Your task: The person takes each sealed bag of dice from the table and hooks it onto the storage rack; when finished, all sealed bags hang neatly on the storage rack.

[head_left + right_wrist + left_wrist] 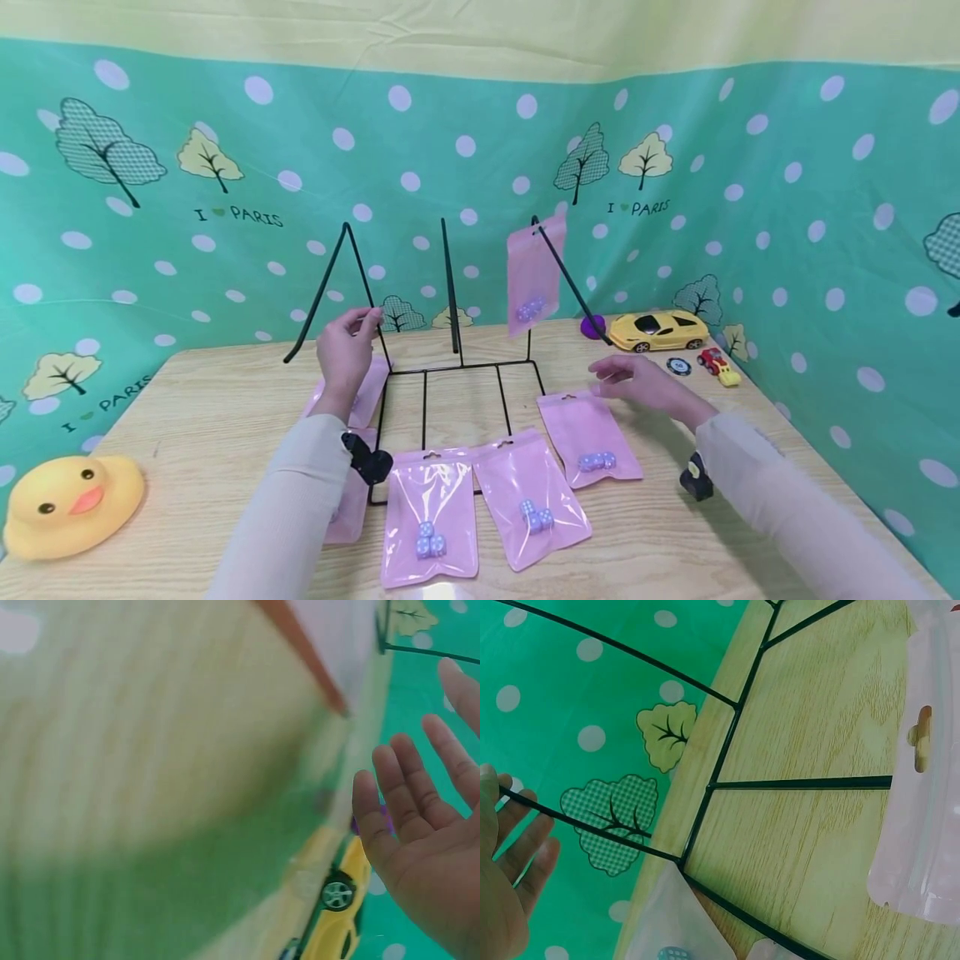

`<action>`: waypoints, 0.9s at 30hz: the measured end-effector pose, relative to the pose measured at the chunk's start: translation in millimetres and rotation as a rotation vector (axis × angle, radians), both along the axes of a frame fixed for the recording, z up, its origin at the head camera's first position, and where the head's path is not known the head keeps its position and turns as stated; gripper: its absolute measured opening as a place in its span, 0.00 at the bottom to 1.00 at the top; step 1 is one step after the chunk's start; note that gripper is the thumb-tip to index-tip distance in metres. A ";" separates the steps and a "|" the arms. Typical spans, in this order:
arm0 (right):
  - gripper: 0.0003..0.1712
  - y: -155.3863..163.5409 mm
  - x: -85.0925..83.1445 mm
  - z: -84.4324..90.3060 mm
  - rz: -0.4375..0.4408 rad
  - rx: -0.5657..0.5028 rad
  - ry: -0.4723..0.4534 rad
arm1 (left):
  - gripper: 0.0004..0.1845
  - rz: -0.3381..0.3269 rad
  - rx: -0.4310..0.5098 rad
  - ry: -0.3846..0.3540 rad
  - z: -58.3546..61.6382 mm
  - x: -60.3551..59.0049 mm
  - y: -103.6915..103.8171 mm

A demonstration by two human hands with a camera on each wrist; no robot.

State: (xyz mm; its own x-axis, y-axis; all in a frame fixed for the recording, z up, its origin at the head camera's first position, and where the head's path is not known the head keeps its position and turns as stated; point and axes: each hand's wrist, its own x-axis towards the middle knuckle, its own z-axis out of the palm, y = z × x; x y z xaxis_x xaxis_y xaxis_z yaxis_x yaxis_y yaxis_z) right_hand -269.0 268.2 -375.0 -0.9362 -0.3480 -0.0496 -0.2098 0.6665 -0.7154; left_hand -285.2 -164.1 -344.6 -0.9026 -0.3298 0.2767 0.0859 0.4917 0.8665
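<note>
L hand (347, 350) pinches the L upright (357, 262) of a wire rack (462, 367), lightly by the look of it, other fingers loosely extended; R hand (641, 382) is spread w/ nothing in its grip, fingertips nr the top of the R bag (581, 429), contact hard to tell.

Hung bag (527, 271) dangles from the rack's R arm (573, 284), up and inward of the R fingers. Two front bags (429, 508) lie btwn the hands, closer to the person than either set of fingers; two L bags (370, 396) lie below the L fingers, part hidden by the forearm.

Step in hand, it seems: steadying the rack mid-loading, 1 of 6 bags up. Next move likely calls for R fingers to close on a bag's slotted top, lift it and thread it over a bare tip, L hand bracing. L arm (316, 292), outside the L fingers, and mid arm (450, 287), inward of them, carry no bag.

Room: open wood on the table (210, 417) left of the L fingers, out to the duck (75, 508). Tighter past the R fingers: ball (592, 327), car (660, 331), chip (678, 367), red toy (718, 367). Back edge meets the curtain (465, 108) beyond both hands' fingertips.
</note>
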 end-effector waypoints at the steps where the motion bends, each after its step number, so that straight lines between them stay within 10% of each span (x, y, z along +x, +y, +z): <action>1: 0.29 0.2 1.1 -2.2 0.001 0.000 -0.009 | 0.21 0.001 -0.002 -0.001 -0.1 -0.1 -0.1; 27: 0.18 -14.5 2.3 -24.6 -0.037 0.182 0.021 | 0.21 0.007 0.016 0.004 -1.8 -0.7 -0.1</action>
